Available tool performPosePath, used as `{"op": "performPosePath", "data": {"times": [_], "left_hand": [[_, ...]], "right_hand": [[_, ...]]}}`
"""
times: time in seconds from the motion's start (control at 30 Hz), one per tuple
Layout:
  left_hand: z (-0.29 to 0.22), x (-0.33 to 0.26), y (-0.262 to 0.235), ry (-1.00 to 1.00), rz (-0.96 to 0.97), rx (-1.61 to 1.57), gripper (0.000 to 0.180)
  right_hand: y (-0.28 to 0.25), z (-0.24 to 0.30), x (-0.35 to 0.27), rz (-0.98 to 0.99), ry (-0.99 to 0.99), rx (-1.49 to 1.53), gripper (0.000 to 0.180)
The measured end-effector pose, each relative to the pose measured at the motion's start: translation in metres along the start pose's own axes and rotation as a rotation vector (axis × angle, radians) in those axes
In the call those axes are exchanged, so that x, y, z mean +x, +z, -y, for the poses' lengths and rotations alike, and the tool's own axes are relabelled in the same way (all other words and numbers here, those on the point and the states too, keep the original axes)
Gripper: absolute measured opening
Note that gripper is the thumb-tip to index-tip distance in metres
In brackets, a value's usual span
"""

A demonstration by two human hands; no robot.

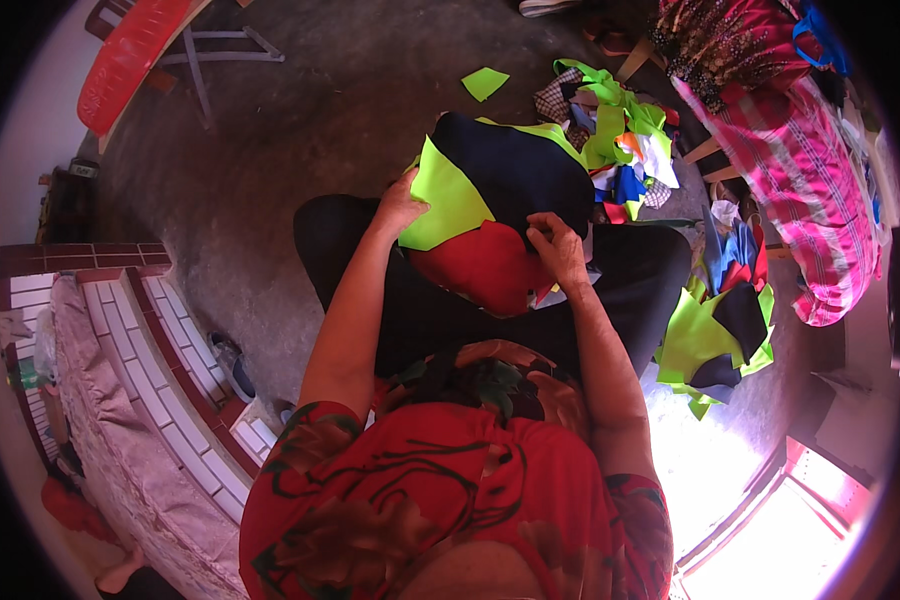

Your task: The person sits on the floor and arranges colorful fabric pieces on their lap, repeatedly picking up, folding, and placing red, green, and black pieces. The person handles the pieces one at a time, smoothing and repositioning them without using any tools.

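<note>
A stitched cloth piece (500, 190) of navy, neon green and red panels lies across my lap. My left hand (400, 205) grips its left edge on the neon green panel. My right hand (555, 245) pinches the cloth where the red panel meets the navy one, fingers curled tight. Both forearms reach out from my red patterned top toward the cloth. Part of the red panel hangs down between my knees.
A heap of cloth scraps (620, 130) lies on the concrete floor ahead to the right. More green and navy pieces (715, 340) sit by my right knee. A pink striped bundle (810, 190) stands far right, a red plastic chair (135, 55) upper left, a tiled ledge (160, 360) left.
</note>
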State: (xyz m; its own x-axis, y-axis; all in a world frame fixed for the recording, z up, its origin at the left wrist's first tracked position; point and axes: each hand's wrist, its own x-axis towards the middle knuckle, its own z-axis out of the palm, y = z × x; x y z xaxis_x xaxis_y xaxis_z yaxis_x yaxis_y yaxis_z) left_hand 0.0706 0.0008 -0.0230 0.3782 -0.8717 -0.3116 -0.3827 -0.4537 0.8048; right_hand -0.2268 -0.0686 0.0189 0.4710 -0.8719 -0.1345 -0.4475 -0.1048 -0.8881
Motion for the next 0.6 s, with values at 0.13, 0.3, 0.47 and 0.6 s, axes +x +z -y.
{"op": "performPosePath", "data": {"times": [0.13,0.3,0.47,0.6], "left_hand": [[-0.001,0.002,-0.006,-0.127,-0.016,0.303,0.077],[-0.031,-0.013,-0.011,-0.2,-0.133,0.428,0.07],[-0.041,-0.025,-0.01,0.089,-0.277,0.464,0.059],[-0.04,-0.021,-0.001,0.446,-0.158,0.45,0.054]], "right_hand": [[0.0,-0.001,0.001,0.011,0.007,0.015,0.026],[0.001,-0.003,0.0,-0.008,-0.004,0.013,0.026],[0.005,-0.009,0.002,-0.014,-0.031,-0.002,0.025],[0.007,-0.017,0.003,-0.039,-0.045,0.014,0.025]]}}
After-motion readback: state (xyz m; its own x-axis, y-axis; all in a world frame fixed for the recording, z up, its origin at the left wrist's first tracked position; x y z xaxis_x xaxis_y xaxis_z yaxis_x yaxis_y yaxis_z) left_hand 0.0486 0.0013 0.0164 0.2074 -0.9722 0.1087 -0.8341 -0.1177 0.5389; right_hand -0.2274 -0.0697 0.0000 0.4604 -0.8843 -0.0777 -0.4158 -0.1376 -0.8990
